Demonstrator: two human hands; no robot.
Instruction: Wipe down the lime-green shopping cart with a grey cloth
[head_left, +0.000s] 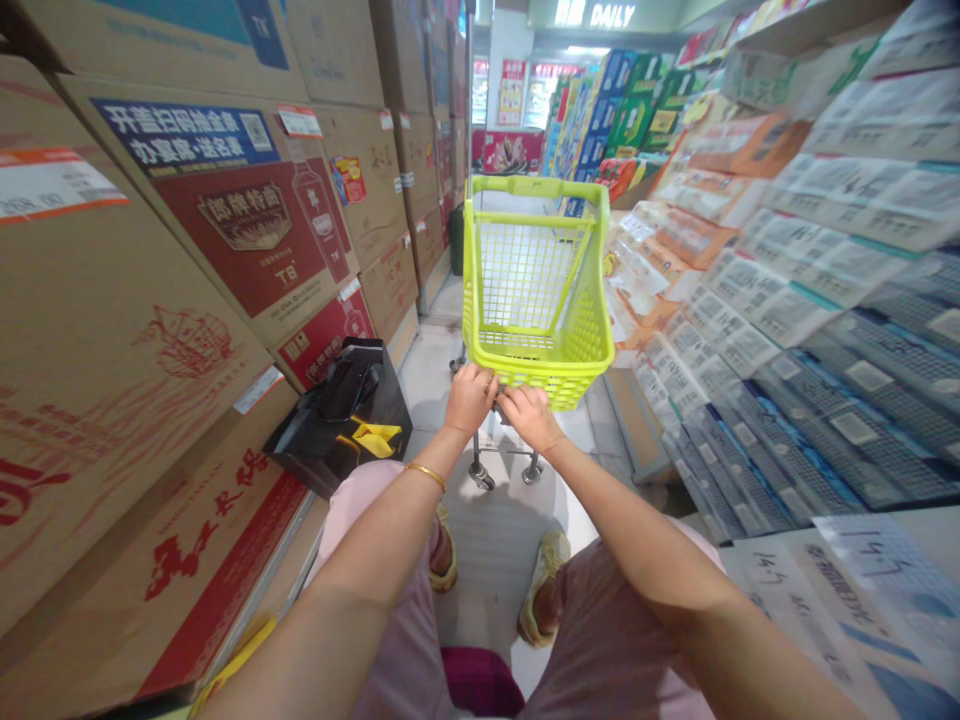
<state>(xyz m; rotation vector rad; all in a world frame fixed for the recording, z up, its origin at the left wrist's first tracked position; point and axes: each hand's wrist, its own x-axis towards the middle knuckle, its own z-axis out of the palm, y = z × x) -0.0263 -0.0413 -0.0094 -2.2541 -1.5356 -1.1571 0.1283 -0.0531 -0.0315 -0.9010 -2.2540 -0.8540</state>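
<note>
Our left hand (470, 398) and right hand (529, 415), side by side, have the grip closed on the near edge of the lime shopping trolley (585, 320), which stretches away at 12 o'clock.

A sign (609, 14) overhead ahead of me reads "DAILY". The red carton (259, 235) on my left says "T8" beneath Chinese characters. A card (874, 560) at my right bears a handwritten "14.9"; the shelf tags are too blurred to read.
</note>
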